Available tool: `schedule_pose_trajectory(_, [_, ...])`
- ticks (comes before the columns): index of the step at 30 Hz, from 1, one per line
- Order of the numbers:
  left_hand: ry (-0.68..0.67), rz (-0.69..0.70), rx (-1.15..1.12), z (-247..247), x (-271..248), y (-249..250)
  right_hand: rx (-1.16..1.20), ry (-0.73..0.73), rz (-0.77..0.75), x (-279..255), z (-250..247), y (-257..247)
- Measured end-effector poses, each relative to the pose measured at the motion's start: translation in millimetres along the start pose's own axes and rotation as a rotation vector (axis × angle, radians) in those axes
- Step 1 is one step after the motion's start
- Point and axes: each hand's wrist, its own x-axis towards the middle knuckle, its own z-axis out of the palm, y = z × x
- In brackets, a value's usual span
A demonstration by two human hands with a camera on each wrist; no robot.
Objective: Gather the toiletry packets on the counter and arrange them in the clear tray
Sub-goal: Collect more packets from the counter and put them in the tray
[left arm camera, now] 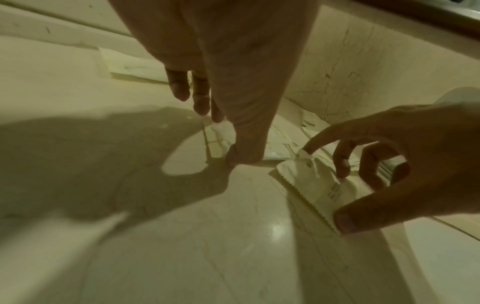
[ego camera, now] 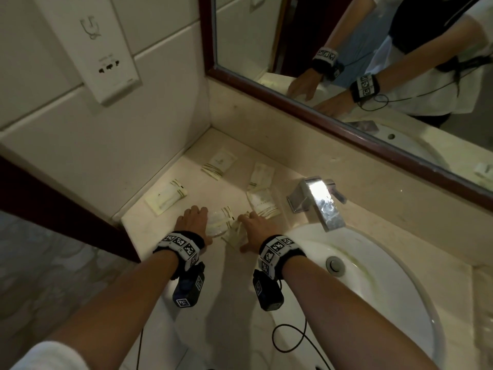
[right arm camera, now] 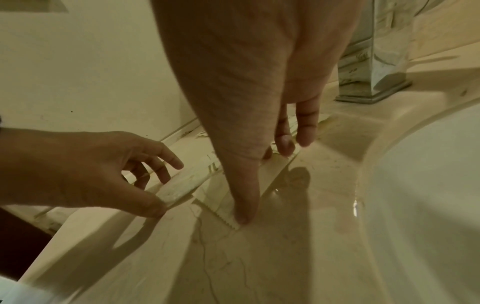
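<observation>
Several white toiletry packets with gold stripes lie scattered on the beige counter (ego camera: 202, 190). My left hand (ego camera: 198, 220) holds a glossy packet (right arm camera: 179, 185) by its edges, thumb at the near end and fingers at the far end. Beside it my right hand (ego camera: 252, 227) pinches a white packet with a serrated edge (left arm camera: 311, 185), thumb on the near edge and fingers on the far one. Both packets still lie flat on the counter. What looks like the clear tray (ego camera: 280, 194) stands beyond my right hand with a packet (ego camera: 262, 202) in it.
A chrome faucet (ego camera: 317, 201) and a white sink (ego camera: 373, 263) lie right of my hands. More packets rest near the left wall (ego camera: 166, 197) and at the back corner (ego camera: 222, 161). A mirror hangs behind the counter. The counter's left edge drops off beside a dark frame.
</observation>
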Motion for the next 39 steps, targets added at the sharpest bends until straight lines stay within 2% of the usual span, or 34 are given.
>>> schedule_pose_trajectory(8, [-0.014, -0.008, -0.002, 8.1, -9.7, 1.0, -0.048, 0.033, 0.073, -9.6, -1.7, 2.2])
schedule_pose_trajectory(15, [-0.078, -0.025, 0.113, 7.2, -15.9, 13.4, -0.029, 0.099, 0.1, -23.6, -7.4, 8.6])
schedule_pose_trajectory(20, [-0.125, -0.062, -0.065, 7.5, -22.9, 22.8, 0.098, 0.176, 0.152, -40.0, -8.5, 18.9])
schedule_pose_trajectory(31, [-0.052, 0.056, -0.236, -11.3, -60.0, 67.5, 0.307, 0.301, 0.19, -104.3, -18.5, 49.3])
schedule_pose_trajectory(39, [0.003, 0.23, -0.281, -25.7, -102.0, 151.1, 0.441, 0.413, 0.285, -188.7, -30.6, 106.1])
